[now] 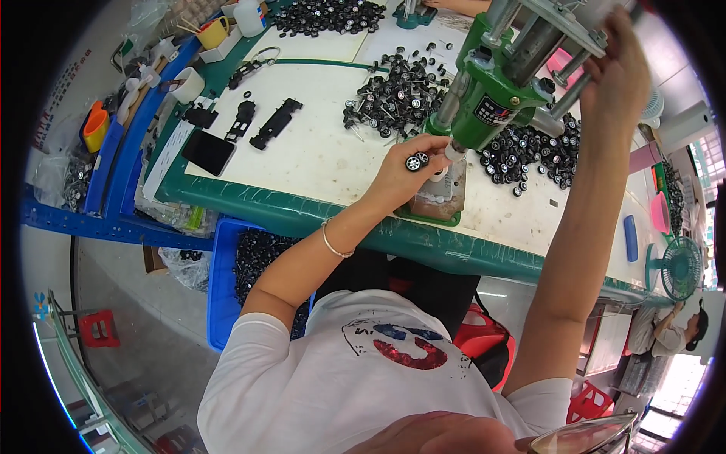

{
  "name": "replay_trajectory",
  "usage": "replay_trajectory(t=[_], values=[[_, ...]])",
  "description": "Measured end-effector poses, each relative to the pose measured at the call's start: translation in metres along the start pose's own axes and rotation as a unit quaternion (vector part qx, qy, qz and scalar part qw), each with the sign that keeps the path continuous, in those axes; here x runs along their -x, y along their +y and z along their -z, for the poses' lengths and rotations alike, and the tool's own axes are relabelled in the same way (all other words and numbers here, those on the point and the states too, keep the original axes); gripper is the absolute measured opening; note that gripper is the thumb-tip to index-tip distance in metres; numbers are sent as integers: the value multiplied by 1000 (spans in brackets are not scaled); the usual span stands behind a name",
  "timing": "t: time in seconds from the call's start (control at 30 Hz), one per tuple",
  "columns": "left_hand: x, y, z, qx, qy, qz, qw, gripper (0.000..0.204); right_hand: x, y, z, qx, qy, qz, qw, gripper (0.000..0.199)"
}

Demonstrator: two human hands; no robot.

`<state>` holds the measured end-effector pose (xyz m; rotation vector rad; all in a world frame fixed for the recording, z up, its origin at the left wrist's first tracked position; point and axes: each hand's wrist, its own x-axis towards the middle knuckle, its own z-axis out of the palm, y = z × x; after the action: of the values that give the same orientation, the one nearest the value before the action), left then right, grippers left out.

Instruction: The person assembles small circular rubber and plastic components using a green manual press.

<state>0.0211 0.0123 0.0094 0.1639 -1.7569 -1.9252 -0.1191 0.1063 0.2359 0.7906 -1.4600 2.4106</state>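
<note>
At the bench, a green hand press (495, 98) with metal rods stands before me. My left hand (404, 174) is closed by the press base, pinching a small toy wheel (417, 161) with a black tyre and silver hub; its fingertips reach under the press ram (455, 150). Raised at the upper right, my right hand (620, 83) has its fingers curled round the press lever (572, 97). Heaps of black wheels, some on thin axles (397, 98), lie behind the press, and more loose wheels (533, 151) lie to its right.
On the left lie black toy-car chassis (277, 123) and a phone (209, 152). A blue bin (221, 287) of small dark parts stands below the bench edge. A blue rack (113, 181) borders the left side. A green fan (679, 268) and another person (669, 333) are at the right.
</note>
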Motion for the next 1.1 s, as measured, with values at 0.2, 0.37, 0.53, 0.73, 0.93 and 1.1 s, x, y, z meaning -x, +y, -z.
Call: replay_trajectory(t=[0.2, 0.37, 0.53, 0.73, 0.93, 1.1], values=[[-7, -9, 20, 248, 73, 37, 965, 27, -46, 45, 44, -26, -118, -108, 987, 21], [-6, -21, 99, 50, 181, 102, 977, 36, 8, 57, 94, 72, -110, -113, 985, 32], [-9, -7, 133, 69, 176, 161, 969, 28, 75, 109, 195, 331, -148, -196, 911, 22], [-4, -9, 146, 137, 174, 158, 962, 41, 130, 125, 232, 559, -194, -89, 801, 25], [-8, -3, 137, 194, 138, 176, 955, 52, 137, 120, 230, 609, -214, -36, 763, 19], [-10, -13, 146, -69, 151, 215, 962, 32, 140, 123, 214, 618, -210, -17, 757, 15]])
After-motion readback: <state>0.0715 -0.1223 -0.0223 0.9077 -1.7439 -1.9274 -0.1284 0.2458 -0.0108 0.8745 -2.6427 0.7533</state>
